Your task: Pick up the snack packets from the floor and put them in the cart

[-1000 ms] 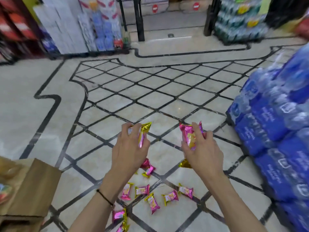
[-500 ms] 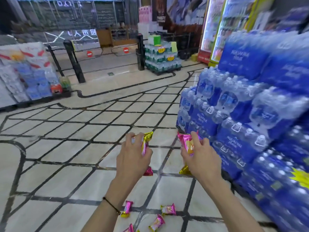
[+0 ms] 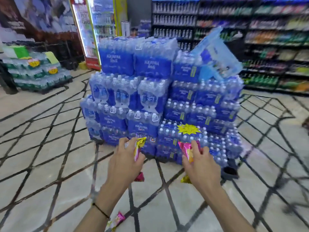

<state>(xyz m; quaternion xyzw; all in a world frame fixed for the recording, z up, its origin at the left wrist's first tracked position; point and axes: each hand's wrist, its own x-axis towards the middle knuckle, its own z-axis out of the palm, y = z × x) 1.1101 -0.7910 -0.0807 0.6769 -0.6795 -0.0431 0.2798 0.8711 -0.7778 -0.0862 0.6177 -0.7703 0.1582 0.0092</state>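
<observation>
Blue shrink-wrapped water-bottle packs (image 3: 150,97) now fill your view: you've turned. Your left hand (image 3: 124,164) and right hand (image 3: 202,168) still clutch shiny pink-and-gold foil snack packets (image 3: 187,150); cart unseen.

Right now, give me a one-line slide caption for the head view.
Facing stacked water-bottle packs, the left hand and right hand each grip pink snack packets; one packet lies on the floor.
</observation>
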